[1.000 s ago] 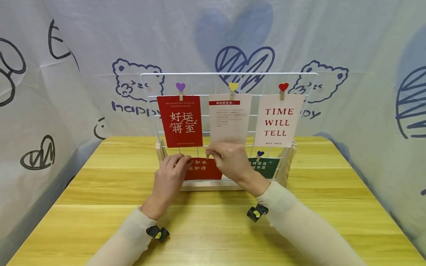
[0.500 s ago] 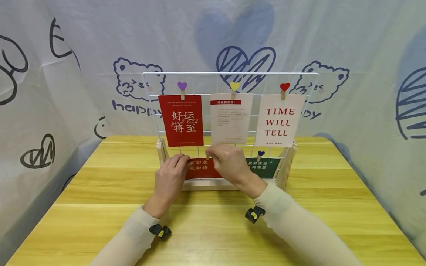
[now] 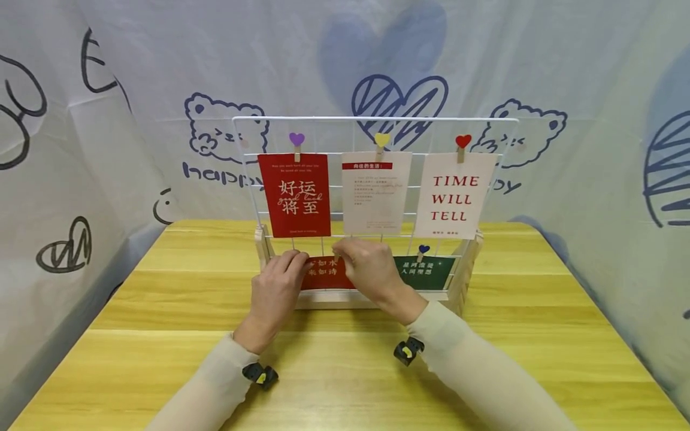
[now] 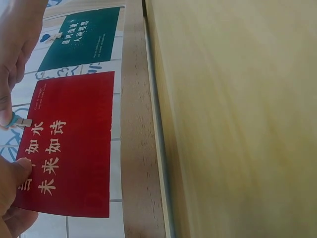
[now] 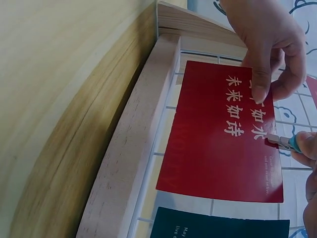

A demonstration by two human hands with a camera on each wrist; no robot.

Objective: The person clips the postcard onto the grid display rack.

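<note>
A red card with white characters [image 4: 74, 148] stands against the lower part of a white wire grid [image 3: 377, 119]. My left hand [image 3: 276, 281] pinches the card's upper left corner, thumb [image 5: 260, 89] on its front. My right hand [image 3: 372, 269] pinches a small wooden clothespin [image 5: 280, 142] with a teal end, and the clip's tip sits over the middle of the card's top edge. In the head view the right hand covers the card's right end and most of the clip.
Above hang a red card [image 3: 296, 215], a pale text card [image 3: 374, 209] and a white card [image 3: 447, 197], each under a heart clip. A green card [image 3: 426, 279] with a blue heart clip hangs at lower right. The grid stands in a wooden base [image 4: 141, 148] on a wooden table [image 3: 345, 371].
The right hand has shifted slightly left and down, its wrist lower, still pinching the clothespin at the card's top edge. More of the green card shows. The left hand stays on the corner.
</note>
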